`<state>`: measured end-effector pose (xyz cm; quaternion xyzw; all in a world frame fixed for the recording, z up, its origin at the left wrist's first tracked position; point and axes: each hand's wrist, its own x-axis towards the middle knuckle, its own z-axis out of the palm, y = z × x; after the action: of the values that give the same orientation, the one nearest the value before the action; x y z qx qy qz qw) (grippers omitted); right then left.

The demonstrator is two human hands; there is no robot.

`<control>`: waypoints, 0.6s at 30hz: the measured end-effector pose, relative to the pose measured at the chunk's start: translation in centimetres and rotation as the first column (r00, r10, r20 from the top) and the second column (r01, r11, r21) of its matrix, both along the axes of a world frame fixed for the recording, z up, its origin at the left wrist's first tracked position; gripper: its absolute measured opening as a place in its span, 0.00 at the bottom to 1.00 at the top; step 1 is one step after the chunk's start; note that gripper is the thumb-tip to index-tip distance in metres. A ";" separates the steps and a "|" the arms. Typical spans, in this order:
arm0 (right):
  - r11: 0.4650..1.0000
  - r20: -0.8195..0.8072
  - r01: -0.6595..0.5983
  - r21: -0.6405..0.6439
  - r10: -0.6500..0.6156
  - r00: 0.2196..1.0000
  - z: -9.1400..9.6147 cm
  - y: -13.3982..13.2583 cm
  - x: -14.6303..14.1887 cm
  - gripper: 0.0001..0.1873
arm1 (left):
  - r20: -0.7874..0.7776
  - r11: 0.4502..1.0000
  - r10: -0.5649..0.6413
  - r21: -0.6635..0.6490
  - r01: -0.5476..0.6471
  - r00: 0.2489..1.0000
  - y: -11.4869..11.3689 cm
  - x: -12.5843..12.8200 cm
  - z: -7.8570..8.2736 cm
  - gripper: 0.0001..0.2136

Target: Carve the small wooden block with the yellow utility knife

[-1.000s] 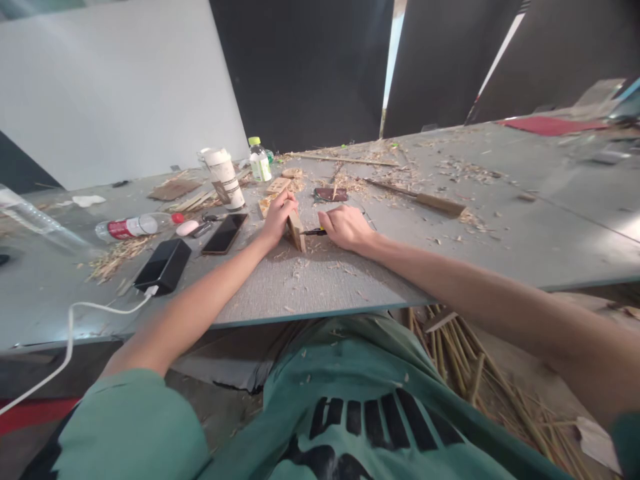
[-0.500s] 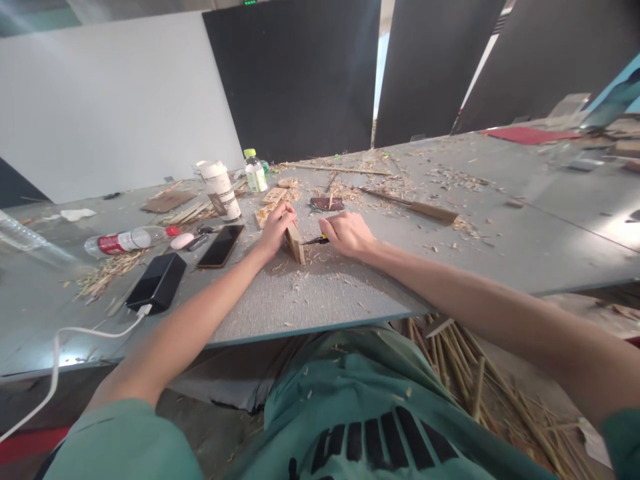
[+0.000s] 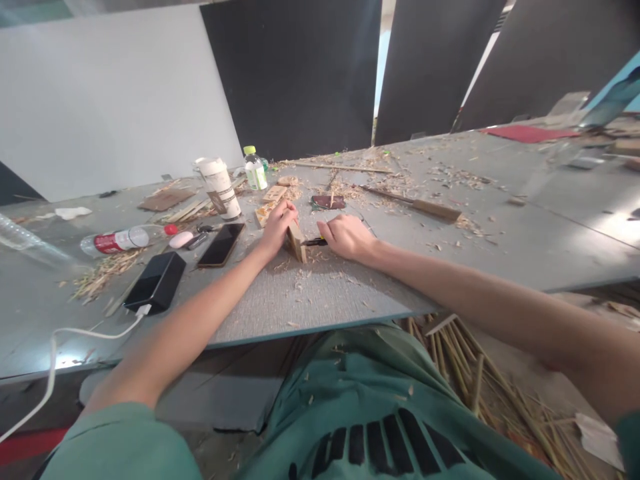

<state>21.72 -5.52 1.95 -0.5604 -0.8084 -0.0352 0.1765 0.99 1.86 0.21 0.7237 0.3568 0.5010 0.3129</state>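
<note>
My left hand (image 3: 279, 227) grips a small flat wooden board (image 3: 297, 244), which stands on its edge on the grey table (image 3: 260, 307). My right hand (image 3: 347, 236) is closed around a utility knife (image 3: 316, 242), black with a touch of yellow; most of its handle is hidden in the fist. The knife's tip end points left and meets the board's right face, or comes very close to it. Pale wood shavings lie under and around both hands. Just beyond them is a dark reddish-brown object (image 3: 329, 202) with a sliver of wood across it.
At left are a phone (image 3: 221, 245), a black box (image 3: 156, 283) with a white cable, a lying bottle (image 3: 129, 239) and a paper cup (image 3: 221, 189). A green-capped bottle (image 3: 255, 169) stands behind. A wooden-handled tool (image 3: 435, 210) lies at right. Sticks (image 3: 480, 387) lie below the table edge.
The knife has shifted slightly against the board, and my right hand has turned a little. My left hand keeps its hold on the board. The view has moved slightly.
</note>
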 end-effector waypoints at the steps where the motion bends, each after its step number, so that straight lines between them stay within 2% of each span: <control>1: 1.000 0.015 -0.005 -0.013 0.005 1.000 -0.1 0.1 0.0 0.34 | 0.005 1.000 -0.001 0.001 0.001 1.000 0.1 0.0 -0.1 0.12; 4: 0.999 0.040 -0.018 -0.029 0.020 0.999 -0.4 0.1 0.2 0.30 | 0.017 1.000 -0.008 0.002 0.008 1.000 0.5 0.1 -0.3 0.12; 7: 1.000 0.012 -0.013 0.011 0.013 1.000 -0.1 -0.1 0.5 0.29 | 0.024 1.000 -0.022 0.005 0.022 0.999 0.7 0.0 -0.4 0.12; 11: 0.998 -0.045 0.009 0.064 -0.007 0.999 0.4 -0.5 0.6 0.31 | 0.031 1.000 -0.027 0.014 0.027 0.999 0.6 0.0 -0.4 0.10; 18: 1.000 -0.041 0.020 0.021 -0.019 0.999 0.1 -0.1 0.1 0.35 | 0.046 1.000 -0.005 0.003 0.005 0.999 0.6 0.1 -0.5 0.09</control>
<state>21.81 -5.65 2.03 -0.5670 -0.7987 -0.0342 0.1985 1.14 2.42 -0.26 0.7135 0.3469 0.5171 0.3213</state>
